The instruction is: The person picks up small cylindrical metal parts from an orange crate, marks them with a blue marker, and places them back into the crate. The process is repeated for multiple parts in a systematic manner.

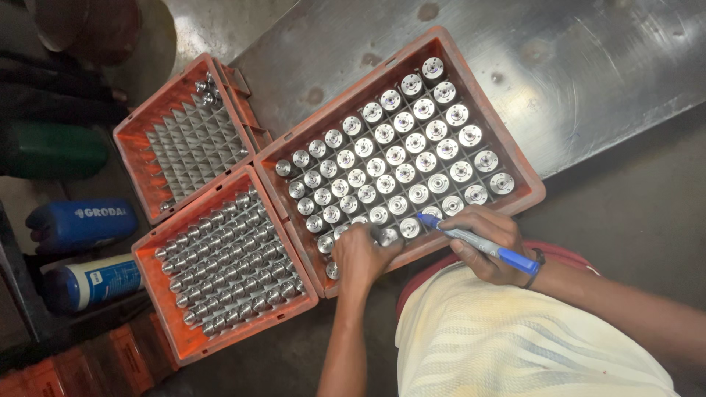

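The right hand (491,246) pinched a blue-capped marker pen (478,242) between its fingers, tip over the orange plastic crate (515,158) of round silver metal parts (412,151), while the left hand's (362,257) curled fingers gripped one part (387,235) just beside it.

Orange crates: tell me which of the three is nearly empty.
The far left crate: its grid cells stand bare save a few metal parts at its far corner. The other two crates are packed.
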The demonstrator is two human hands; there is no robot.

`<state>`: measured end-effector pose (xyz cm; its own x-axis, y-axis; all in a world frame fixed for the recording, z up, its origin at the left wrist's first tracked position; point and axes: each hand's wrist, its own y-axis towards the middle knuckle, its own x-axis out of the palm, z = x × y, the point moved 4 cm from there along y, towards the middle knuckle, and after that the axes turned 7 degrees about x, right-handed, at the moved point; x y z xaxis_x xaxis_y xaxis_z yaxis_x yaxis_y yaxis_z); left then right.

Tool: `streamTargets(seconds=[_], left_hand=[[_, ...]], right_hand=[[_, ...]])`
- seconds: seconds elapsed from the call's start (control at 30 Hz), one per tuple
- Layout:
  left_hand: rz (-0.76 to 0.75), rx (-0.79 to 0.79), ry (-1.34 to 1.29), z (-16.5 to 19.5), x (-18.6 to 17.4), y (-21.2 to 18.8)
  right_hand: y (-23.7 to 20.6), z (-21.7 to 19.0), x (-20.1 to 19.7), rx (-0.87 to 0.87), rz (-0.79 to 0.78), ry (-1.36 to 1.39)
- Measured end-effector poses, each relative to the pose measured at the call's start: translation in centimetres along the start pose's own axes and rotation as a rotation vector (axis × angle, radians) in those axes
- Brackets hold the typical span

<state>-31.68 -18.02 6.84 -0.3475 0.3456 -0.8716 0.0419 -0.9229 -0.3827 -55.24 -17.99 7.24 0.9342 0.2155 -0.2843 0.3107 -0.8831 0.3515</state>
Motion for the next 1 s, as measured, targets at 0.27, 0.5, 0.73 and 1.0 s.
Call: streamTargets(seconds=[0.27,0.5,0.73,1.0], left_hand=[[0.307,0.516,-1.220,-3.2,-0.6,0.5],[0.226,0.059,-1.606,-0.8,7.0,1.8],[0.280,0.012,-1.651,-1.2,7.4,1.6],[0.176,0.041,-1.620,-1.3,6.8,1.1]], right_hand=[[0.7,-1.7,0.8,-0.163,-0.122,0.013],[1.5,-1.1,2.8,-0.155,-0.100,-0.001],[0.2,-1.1,2.8,-0.112,-0.171,0.037],[0.0,-1.8,3.3,-0.180,-0.262,0.073]])
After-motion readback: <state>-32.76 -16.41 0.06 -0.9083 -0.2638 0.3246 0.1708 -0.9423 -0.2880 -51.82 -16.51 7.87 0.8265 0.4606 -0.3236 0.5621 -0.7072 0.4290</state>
